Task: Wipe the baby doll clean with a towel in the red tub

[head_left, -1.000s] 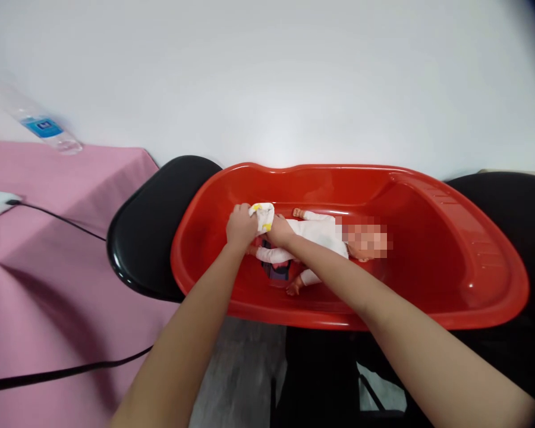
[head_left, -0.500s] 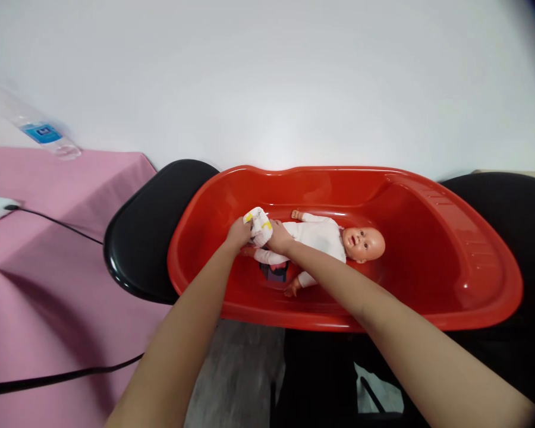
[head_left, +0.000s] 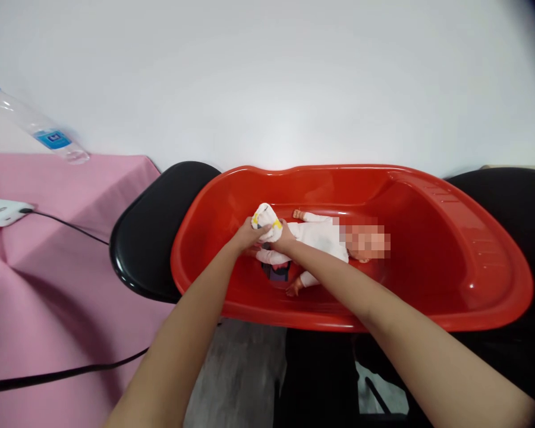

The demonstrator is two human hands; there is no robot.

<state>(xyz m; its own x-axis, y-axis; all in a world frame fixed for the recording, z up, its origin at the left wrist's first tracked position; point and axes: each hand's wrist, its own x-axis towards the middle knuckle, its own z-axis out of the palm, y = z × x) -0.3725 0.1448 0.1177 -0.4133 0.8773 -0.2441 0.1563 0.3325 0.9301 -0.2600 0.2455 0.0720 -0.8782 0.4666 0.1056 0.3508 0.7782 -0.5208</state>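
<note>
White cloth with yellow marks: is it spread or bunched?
Bunched: the white yellow-marked cloth forms a compact bundle between left hand and right hand.

- No words or numbers can be read on anything in or around the red tub (head_left: 421, 255).
- Bottle (head_left: 24, 119), beyond the tub's left end: a blue label (head_left: 53, 139) with a small darker emblem and pale marks, too small to make out.
- White device (head_left: 11, 216), left of the tub: a small grey logo (head_left: 0, 209), illegible.
- Picture patch (head_left: 277, 272), on the tub's floor: dark and pink shapes, partly covered; any lettering cannot be told.
- White bundle (head_left: 265, 213), above the tub's floor: yellow printed patches and a short dark mark, unreadable.
</note>
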